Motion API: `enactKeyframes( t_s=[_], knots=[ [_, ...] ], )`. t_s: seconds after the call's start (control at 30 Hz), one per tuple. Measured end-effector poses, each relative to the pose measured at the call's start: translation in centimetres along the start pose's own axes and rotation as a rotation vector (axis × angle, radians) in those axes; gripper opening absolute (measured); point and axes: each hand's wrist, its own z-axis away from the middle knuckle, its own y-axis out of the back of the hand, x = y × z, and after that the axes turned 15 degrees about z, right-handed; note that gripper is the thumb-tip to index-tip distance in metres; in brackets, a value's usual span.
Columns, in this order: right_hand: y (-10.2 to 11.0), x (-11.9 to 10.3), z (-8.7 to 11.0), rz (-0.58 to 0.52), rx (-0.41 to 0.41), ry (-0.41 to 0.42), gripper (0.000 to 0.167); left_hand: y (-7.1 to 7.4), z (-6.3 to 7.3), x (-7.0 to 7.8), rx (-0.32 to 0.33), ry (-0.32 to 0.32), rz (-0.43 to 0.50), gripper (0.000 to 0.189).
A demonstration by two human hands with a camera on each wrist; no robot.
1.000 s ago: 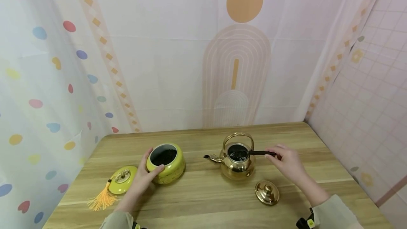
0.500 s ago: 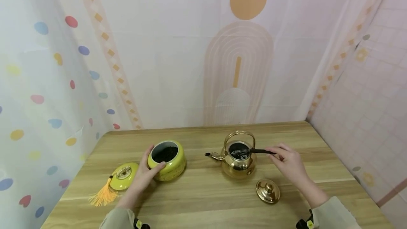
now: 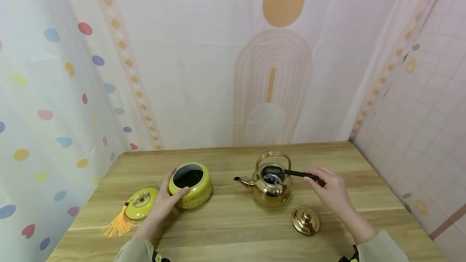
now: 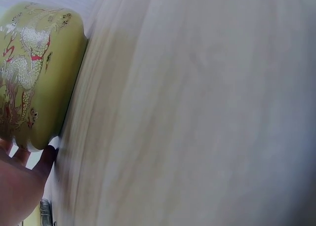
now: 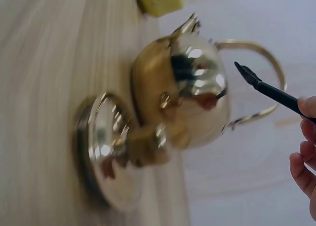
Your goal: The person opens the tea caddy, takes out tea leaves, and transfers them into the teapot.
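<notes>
My left hand [image 3: 165,201] grips a yellow-green jar [image 3: 198,197], thumb over its near side and fingers along its left. Dark loose material, which looks like tea leaves, lies inside. In the left wrist view the jar [image 4: 42,73] shows a dragon pattern. My right hand [image 3: 331,187] pinches the handle of a black scoop [image 3: 300,173] whose head is over the mouth of a gold kettle [image 3: 273,194]. Dark bits show inside the kettle. The right wrist view has the scoop [image 5: 276,94] just above the kettle's top, apart from its arched handle.
The jar's yellow-green lid [image 3: 140,205], with an orange tassel [image 3: 119,226], lies left of the jar. A gold kettle lid [image 3: 306,220] rests in front of the kettle. Behind the wooden table [image 3: 233,229] hangs a patterned curtain [image 3: 196,92].
The scoop has risen from within the kettle's mouth to just above it, its head now plainly visible. My left hand keeps its grip on the jar, which has stayed in place.
</notes>
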Motion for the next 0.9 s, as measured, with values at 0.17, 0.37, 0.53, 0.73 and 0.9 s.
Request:
enactKeyframes(
  t_s=[0.17, 0.37, 0.53, 0.73, 0.9],
  knots=[
    [0.1, -2.4, -0.4, -0.148, 0.069, 0.083, 0.029, 0.2, 0.0, -0.3, -0.002, 0.016, 0.001, 0.086],
    [-1.5, -5.7, -2.6, -0.236, 0.052, 0.174, 0.029, 0.5, -0.5, -0.1, -0.001, -0.008, 0.005, 0.086],
    [-4.1, -7.5, -4.3, -0.268, -0.001, 0.232, 0.024, 0.6, -0.4, -0.3, -0.002, -0.006, -0.030, 0.087],
    [-6.2, -8.2, -5.3, -0.300, -0.042, 0.209, 0.019, 0.2, -0.1, -0.4, 0.000, 0.008, -0.005, 0.085],
    [-6.1, -7.8, -5.0, -0.330, -0.028, 0.167, 0.020, -0.1, -0.2, -0.2, 0.003, -0.007, -0.007, 0.084]
  ],
)
